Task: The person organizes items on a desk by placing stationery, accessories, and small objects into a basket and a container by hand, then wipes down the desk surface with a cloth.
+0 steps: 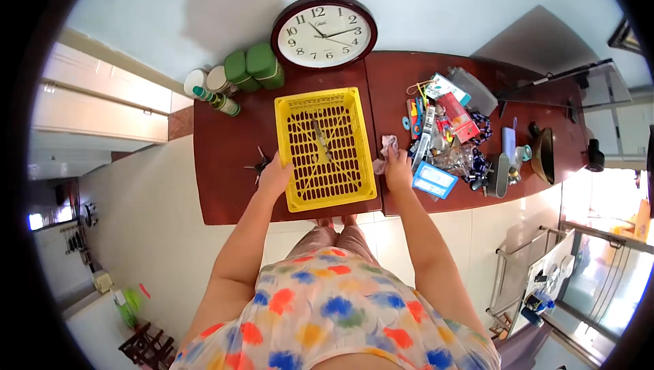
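A yellow plastic basket (365, 140) with a slotted bottom rests on the dark red table in front of me. A thin greyish strip (320, 140) lies inside it; I cannot make out its kind. My left hand (275, 177) grips the basket's left rim near the front corner. Just beyond the basket's right side, my right hand (398, 170) is closed on a crumpled pinkish cloth (389, 144). Beside the left hand, a small dark object with prongs (258, 160) lies on the table.
A round clock (323, 32) leans at the back wall. Green canisters (264, 65) and a green-capped bottle (221, 102) stand back left. To the right lie a heap of small goods, a blue-and-white packet (434, 180), a grey oval container (499, 175) and a monitor (579, 87).
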{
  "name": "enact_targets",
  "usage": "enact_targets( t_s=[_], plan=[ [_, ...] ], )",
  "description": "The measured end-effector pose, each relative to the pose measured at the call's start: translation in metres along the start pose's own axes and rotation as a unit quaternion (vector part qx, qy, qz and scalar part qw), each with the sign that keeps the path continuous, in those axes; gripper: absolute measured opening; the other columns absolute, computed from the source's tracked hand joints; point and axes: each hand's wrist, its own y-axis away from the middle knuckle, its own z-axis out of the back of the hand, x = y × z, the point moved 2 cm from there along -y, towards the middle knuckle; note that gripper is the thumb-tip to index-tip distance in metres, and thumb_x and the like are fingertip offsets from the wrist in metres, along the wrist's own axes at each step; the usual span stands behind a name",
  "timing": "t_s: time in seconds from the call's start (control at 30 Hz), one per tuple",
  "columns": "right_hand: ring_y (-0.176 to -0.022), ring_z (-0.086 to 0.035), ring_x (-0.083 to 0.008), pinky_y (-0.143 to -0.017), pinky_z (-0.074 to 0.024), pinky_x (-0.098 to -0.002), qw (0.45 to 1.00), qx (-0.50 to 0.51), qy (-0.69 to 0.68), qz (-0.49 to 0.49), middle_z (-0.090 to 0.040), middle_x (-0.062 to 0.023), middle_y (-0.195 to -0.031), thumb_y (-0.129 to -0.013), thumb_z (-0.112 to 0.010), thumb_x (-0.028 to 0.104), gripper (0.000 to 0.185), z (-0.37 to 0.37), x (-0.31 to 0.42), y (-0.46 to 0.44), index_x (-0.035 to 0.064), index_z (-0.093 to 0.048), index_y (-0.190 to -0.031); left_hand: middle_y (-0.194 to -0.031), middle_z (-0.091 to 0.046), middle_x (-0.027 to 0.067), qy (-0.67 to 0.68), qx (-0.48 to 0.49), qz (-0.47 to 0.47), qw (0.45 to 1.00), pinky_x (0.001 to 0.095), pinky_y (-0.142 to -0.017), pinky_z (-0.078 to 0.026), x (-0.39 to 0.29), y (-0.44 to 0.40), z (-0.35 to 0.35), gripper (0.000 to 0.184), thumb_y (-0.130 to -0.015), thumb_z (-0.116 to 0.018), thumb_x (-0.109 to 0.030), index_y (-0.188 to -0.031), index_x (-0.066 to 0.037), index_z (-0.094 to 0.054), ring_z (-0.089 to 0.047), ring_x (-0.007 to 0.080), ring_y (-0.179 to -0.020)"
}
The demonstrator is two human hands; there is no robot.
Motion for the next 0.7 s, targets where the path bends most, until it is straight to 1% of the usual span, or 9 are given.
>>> enact_targets(
  t_s=[0.1, 0.23, 0.33, 0.37, 0.47, 0.5, 0.6, 0.63, 0.7],
  plan=[
    [-0.103, -0.05, -0.0362, -0.088, -0.0465, -0.0431, 0.999, 0.024, 0.016, -0.024, -0.045, -0.0148, -0.123, -0.086, -0.058, 0.023, 0.05, 0.002, -0.004, 0.04, 0.0131, -0.047, -0.135, -0.113, -0.062, 0.0216, -0.015, 0.015, -0.032, 0.999, 0.0464, -0.088, -0.046, 0.004, -0.011, -0.013, 0.054, -0.089, -0.05, -0.029, -0.138, -0.013, -0.036, -0.06, 0.0395, -0.103],
    [-0.116, -0.046, -0.0401, -0.095, -0.0435, -0.0458, 0.993, 0.012, -0.118, -0.007, -0.041, -0.0187, -0.132, -0.08, -0.065, 0.017, 0.057, 0.019, -0.015, 0.061, 0.0152, -0.048, -0.134, -0.114, -0.062, 0.0216, -0.013, 0.034, -0.065, 0.997, 0.0459, -0.088, -0.046, 0.0, -0.023, -0.027, 0.054, -0.09, -0.05, -0.029, -0.139, -0.012, -0.034, -0.06, 0.0384, -0.104],
    [-0.126, -0.039, -0.0397, -0.102, -0.0385, -0.0457, 0.973, 0.032, -0.228, -0.009, -0.035, -0.0167, -0.141, -0.08, -0.06, 0.006, 0.061, 0.036, -0.02, 0.063, 0.0169, -0.044, -0.138, -0.117, -0.061, 0.0212, 0.012, 0.062, -0.078, 0.995, 0.0449, -0.089, -0.046, -0.009, -0.028, -0.037, 0.055, -0.091, -0.05, -0.029, -0.139, -0.01, -0.032, -0.06, 0.0373, -0.105],
    [-0.123, -0.043, -0.0392, -0.101, -0.0404, -0.0433, 0.97, -0.003, -0.241, 0.018, -0.039, -0.0169, -0.138, -0.08, -0.058, 0.002, 0.057, 0.043, -0.018, 0.065, 0.0152, -0.048, -0.135, -0.117, -0.061, 0.021, 0.02, 0.072, -0.079, 0.994, 0.0446, -0.089, -0.046, -0.01, -0.03, -0.039, 0.056, -0.091, -0.05, -0.029, -0.14, -0.009, -0.032, -0.06, 0.0369, -0.105],
    [-0.116, -0.049, -0.039, -0.098, -0.0433, -0.041, 0.972, -0.023, -0.234, -0.026, -0.046, -0.0182, -0.132, -0.08, -0.057, 0.0, 0.052, 0.055, -0.032, 0.067, 0.0133, -0.052, -0.13, -0.121, -0.059, 0.0207, 0.01, 0.043, -0.112, 0.993, 0.0428, -0.091, -0.045, -0.013, -0.031, -0.044, 0.06, -0.091, -0.05, -0.031, -0.142, -0.008, -0.028, -0.059, 0.0355, -0.108],
    [-0.108, -0.053, -0.0385, -0.092, -0.0458, -0.0418, 0.964, -0.063, -0.248, -0.065, -0.053, -0.0188, -0.121, -0.08, -0.056, 0.0, 0.04, 0.066, -0.034, 0.071, 0.0092, -0.059, -0.119, -0.123, -0.058, 0.0206, -0.009, 0.046, -0.096, 0.994, 0.0417, -0.093, -0.045, -0.018, -0.028, -0.041, 0.063, -0.091, -0.052, -0.032, -0.144, -0.008, -0.025, -0.058, 0.0352, -0.11],
    [-0.102, -0.055, -0.0376, -0.086, -0.0467, -0.0445, 0.957, -0.09, -0.225, -0.161, -0.057, -0.0169, -0.111, -0.082, -0.056, 0.002, 0.029, 0.074, -0.064, 0.084, 0.0066, -0.06, -0.11, -0.125, -0.057, 0.0196, -0.023, 0.024, -0.1, 0.994, 0.0402, -0.094, -0.044, -0.028, -0.017, -0.027, 0.066, -0.091, -0.054, -0.032, -0.143, -0.006, -0.025, -0.058, 0.033, -0.112],
    [-0.1, -0.055, -0.0377, -0.084, -0.0468, -0.0449, 0.957, -0.093, -0.216, -0.168, -0.058, -0.0165, -0.108, -0.082, -0.056, 0.003, 0.025, 0.076, -0.07, 0.085, 0.0065, -0.06, -0.107, -0.128, -0.053, 0.0177, 0.02, 0.014, -0.119, 0.993, 0.0402, -0.095, -0.043, -0.023, -0.021, -0.028, 0.062, -0.09, -0.057, -0.025, -0.142, -0.004, -0.029, -0.053, 0.0321, -0.117],
    [-0.096, -0.057, -0.038, -0.081, -0.0472, -0.0455, 0.959, -0.092, -0.197, -0.183, -0.06, -0.0157, -0.103, -0.083, -0.057, 0.007, 0.019, 0.084, -0.078, 0.092, 0.0063, -0.06, -0.102, -0.128, -0.051, 0.0158, -0.031, -0.043, -0.181, 0.982, 0.0398, -0.096, -0.042, -0.027, -0.016, -0.023, 0.059, -0.09, -0.058, -0.019, -0.14, -0.003, -0.032, -0.049, 0.0319, -0.119]
  ],
)
